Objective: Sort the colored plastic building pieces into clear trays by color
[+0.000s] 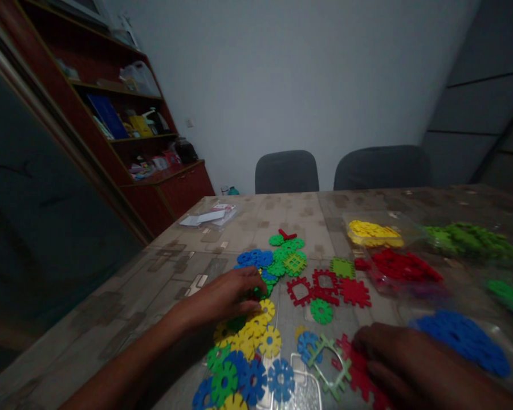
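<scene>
My left hand (pixel 239 290) is over the middle of the table, its fingers curled and thumb bent in around a green notched disc (pixel 263 289). Beside it lie blue notched discs (pixel 256 258), more green discs (pixel 288 249) and a row of yellow notched discs (pixel 256 329). On the right, the fingers of my right hand (pixel 385 353) are bent closed on red notched squares (pixel 359 370); the fingertips are dim and partly hidden. A pale green open-frame square (pixel 328 364) and a blue disc (pixel 309 346) lie just left of that hand.
Clear trays with yellow pieces (pixel 374 233), red pieces (pixel 404 269) and light green pieces (pixel 470 239) stand at the right. A blue pile (pixel 464 340) lies nearer. Papers (pixel 211 216) rest far left on the patterned table (pixel 277 210). Two chairs (pixel 287 171) stand behind.
</scene>
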A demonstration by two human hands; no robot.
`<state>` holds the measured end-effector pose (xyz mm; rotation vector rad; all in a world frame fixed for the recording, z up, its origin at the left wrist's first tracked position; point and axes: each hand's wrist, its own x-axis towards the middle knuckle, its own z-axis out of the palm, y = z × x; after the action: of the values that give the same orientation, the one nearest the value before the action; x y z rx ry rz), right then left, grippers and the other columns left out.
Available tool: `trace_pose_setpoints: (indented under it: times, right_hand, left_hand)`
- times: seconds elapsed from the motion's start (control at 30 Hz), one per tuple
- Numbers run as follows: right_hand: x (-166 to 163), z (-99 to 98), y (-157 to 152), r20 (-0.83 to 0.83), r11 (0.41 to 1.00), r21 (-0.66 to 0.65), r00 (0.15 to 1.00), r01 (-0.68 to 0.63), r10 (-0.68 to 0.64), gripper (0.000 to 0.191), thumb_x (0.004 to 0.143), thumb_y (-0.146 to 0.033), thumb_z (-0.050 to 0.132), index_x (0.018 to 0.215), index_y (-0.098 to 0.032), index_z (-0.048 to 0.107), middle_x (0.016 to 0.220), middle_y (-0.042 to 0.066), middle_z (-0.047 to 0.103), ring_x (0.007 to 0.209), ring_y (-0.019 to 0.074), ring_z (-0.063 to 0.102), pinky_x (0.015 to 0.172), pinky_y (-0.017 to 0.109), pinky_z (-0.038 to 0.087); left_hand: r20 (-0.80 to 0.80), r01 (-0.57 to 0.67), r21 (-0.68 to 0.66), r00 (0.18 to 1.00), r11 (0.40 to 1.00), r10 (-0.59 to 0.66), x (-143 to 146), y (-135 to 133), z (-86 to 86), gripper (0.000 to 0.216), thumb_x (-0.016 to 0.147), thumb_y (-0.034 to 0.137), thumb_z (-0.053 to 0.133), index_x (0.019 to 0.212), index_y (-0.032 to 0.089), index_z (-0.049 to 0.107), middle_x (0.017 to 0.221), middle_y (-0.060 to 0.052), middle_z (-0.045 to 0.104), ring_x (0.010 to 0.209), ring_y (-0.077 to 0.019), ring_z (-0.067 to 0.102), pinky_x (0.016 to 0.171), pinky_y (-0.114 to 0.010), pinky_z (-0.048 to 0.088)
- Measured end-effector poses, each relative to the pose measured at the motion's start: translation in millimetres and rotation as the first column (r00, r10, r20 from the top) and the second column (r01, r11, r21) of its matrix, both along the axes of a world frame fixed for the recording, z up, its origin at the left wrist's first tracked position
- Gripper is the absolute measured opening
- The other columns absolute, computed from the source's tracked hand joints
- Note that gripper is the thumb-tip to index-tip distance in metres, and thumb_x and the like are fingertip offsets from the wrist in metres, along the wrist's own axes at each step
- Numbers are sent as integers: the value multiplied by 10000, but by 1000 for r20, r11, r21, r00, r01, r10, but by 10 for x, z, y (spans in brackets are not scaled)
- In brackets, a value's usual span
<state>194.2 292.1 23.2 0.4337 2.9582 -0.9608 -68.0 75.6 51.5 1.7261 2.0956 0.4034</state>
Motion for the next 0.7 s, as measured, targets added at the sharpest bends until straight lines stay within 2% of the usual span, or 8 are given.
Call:
trace_pose_setpoints:
  times: [0.13, 0.23, 0.37, 0.53, 0.7]
  right_hand:
    - [0, -145, -2, -7, 1000, -20, 1000, -10, 9, 164, 860, -359, 565, 767, -273, 670, 800, 53, 699, 695, 233, 667, 604, 321, 486]
    - [-15, -226, -21, -6, 998, 39, 999, -53, 53, 96, 810, -296, 583, 835, -287, 676, 857, 52, 700, 722, 247, 680, 602, 326, 492]
    - [-33, -177, -51, 30, 987, 132, 996, -88, 85, 213, 804, -235, 527, 946, -269, 681, 988, 89, 700, 814, 272, 694, 681, 367, 534]
    - [-78, -136, -26, 190, 971, 207, 979, -119, 79, 305, 824, -222, 509, 1093, -226, 653, 1122, 147, 665, 965, 321, 674, 786, 465, 548]
    - [-76, -307, -28, 151, 968, 222, 985, -113, 81, 249, 845, -280, 530, 1064, -224, 635, 1049, 127, 661, 904, 279, 666, 727, 380, 536]
  left_hand:
    - [37, 17, -33, 999, 999, -16, 13, 5, -23, 145, 895, 176, 666, 1036, 210, 664, 1031, -52, 617, 921, -200, 593, 773, -278, 482]
    - [50, 52, -25, 997, 998, -51, 9, 1, -40, 219, 867, 134, 684, 1069, 215, 659, 1034, -45, 622, 935, -199, 592, 790, -282, 473]
    - [47, 63, -42, 997, 997, -61, 28, 4, -43, 250, 841, 91, 690, 1057, 212, 656, 1020, -33, 618, 918, -189, 588, 789, -274, 462]
    - [36, 78, 7, 996, 997, -78, 65, 36, -71, 179, 876, 73, 625, 1006, 194, 646, 1000, -37, 624, 898, -187, 586, 785, -276, 459]
    - [54, 112, 115, 991, 987, -119, 120, 77, -137, 196, 902, 137, 658, 1089, 196, 645, 981, -46, 639, 885, -191, 583, 778, -290, 454]
